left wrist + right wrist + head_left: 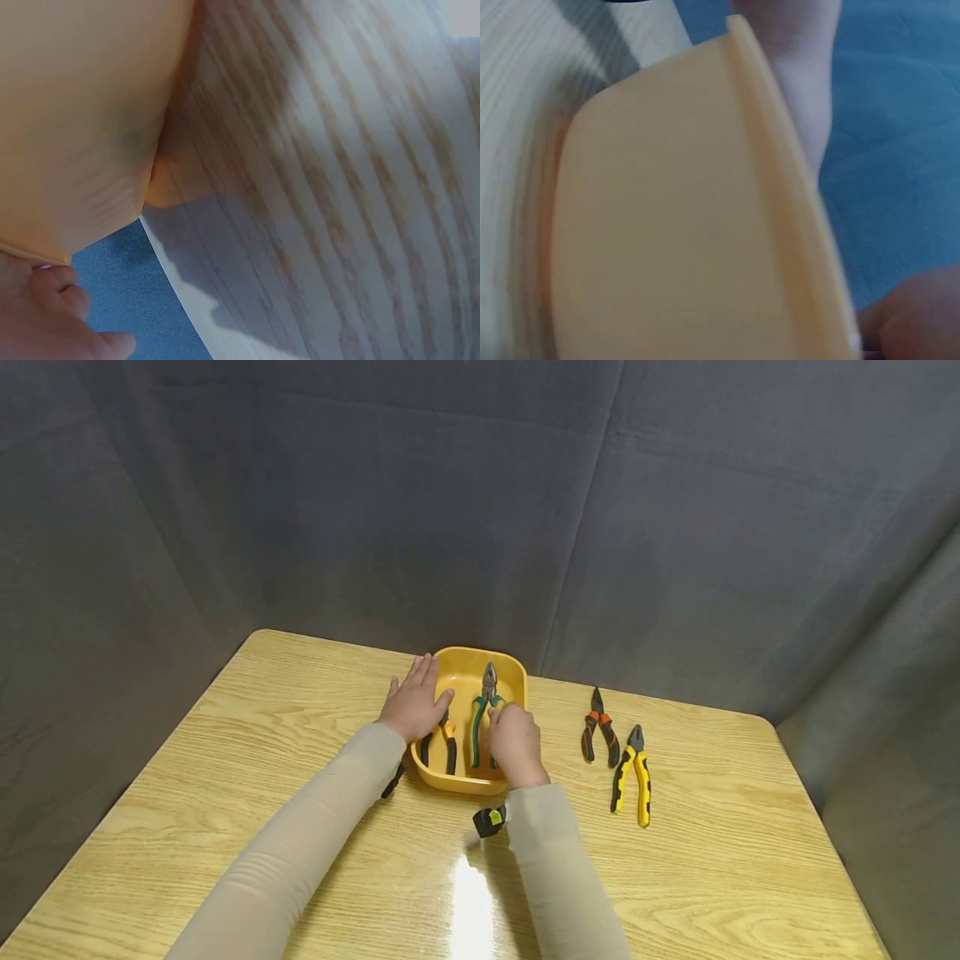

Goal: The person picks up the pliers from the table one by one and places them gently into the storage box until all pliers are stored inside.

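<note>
A yellow plastic bin (456,784) stands near the back edge of the table. My left hand (417,705) rests with its fingers stretched out along the bin's left rim; the left wrist view shows its fingers (64,296) right at that rim. Inside the bin, my right hand (516,739) grips a handle of the green-handled pliers (476,727), whose metal head points toward the far wall. The hand hides much of that handle. Left of them lies a second pair of pliers with black and orange handles (451,747), its head partly covered by my left hand.
Right of the bin, pliers with orange and black handles (591,737) lie on the wooden table (720,827). Pliers with yellow and black handles (643,781) lie beside them, nearer to me. A grey curtain (375,527) hangs behind the table.
</note>
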### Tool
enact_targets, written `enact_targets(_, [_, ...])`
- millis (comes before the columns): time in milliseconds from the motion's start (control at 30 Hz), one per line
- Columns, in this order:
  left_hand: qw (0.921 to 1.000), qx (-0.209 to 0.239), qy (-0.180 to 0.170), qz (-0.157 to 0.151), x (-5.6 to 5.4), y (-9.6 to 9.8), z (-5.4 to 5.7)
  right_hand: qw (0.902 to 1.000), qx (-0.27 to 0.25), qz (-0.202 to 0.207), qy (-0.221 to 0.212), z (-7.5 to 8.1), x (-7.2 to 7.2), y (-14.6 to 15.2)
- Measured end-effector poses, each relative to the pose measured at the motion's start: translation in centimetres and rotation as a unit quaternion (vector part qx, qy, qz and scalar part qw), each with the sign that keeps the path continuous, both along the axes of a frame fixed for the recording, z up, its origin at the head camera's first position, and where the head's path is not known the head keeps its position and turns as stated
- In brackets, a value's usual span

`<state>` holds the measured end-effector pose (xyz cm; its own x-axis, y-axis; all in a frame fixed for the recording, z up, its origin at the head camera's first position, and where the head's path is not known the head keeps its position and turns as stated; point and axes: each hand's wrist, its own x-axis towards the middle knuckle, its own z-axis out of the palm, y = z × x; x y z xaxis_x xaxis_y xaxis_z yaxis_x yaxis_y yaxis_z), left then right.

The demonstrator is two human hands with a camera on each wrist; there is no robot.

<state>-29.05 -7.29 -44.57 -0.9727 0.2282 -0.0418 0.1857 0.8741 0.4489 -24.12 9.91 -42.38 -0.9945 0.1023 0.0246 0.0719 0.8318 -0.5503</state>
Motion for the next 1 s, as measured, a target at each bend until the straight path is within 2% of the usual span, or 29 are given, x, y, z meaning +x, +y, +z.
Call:
enact_targets(267, [1.0, -0.005, 0.001, 0.003, -0.3, 0.0, -0.4, 0.9951, 0.086, 0.005, 0.048, -1.4, 0.2, -0.9])
enact_targets(400, [1.0, -0.003, 0.0, 0.002, -0.4, -0.1, -0.5, 0.9912, 0.119, 0.008, 0.057, -1.8, 0.5, -1.2])
enact_targets(533, [1.0, -0.002, 0.0, 0.002, -0.4, -0.2, -0.4, 0.988, 0.146, 0.008, 0.049, -2.1, 0.5, -1.4])
enact_targets(767, [1.0, 0.003, -0.002, 0.008, -0.3, -0.7, -0.5, 0.9888, 0.148, 0.002, 0.022, -2.1, 0.4, -2.0])
enact_targets(1000, [1.0, 0.0, -0.001, 0.004, -0.1, -0.3, -0.2, 0.9857, 0.168, -0.017, -0.003, -1.9, 0.3, -2.1])
